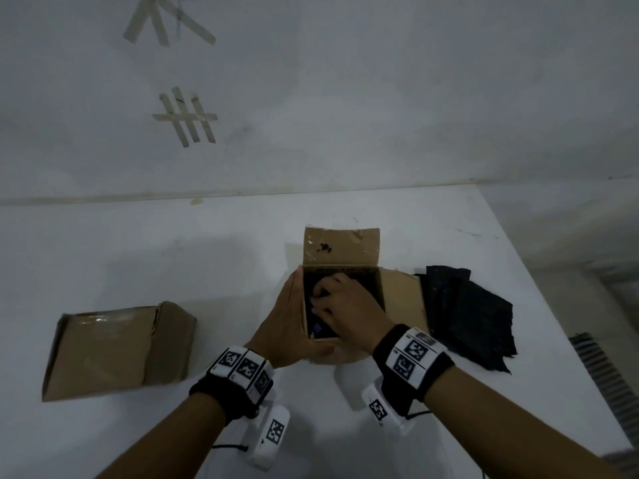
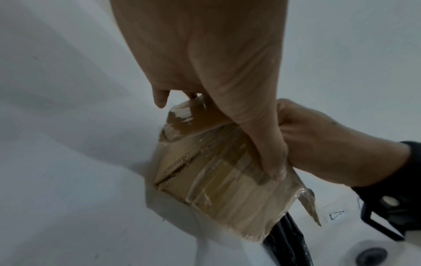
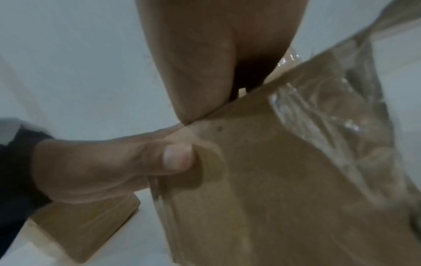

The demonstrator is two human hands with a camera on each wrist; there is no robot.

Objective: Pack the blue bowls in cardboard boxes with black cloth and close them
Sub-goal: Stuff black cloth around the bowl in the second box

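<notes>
An open cardboard box stands mid-table with its flaps spread. My left hand grips its near left corner, fingers along the left wall and thumb on the taped front face. My right hand reaches down inside the box, its fingers curled into the black cloth that fills it. A small patch of blue shows at the near inner edge; the rest of the bowl is hidden. In the right wrist view my right hand dips behind the box rim, fingertips hidden.
A closed, taped cardboard box lies to the left. A pile of loose black cloths sits right of the open box, near the table's right edge. A wall with tape marks stands behind the table.
</notes>
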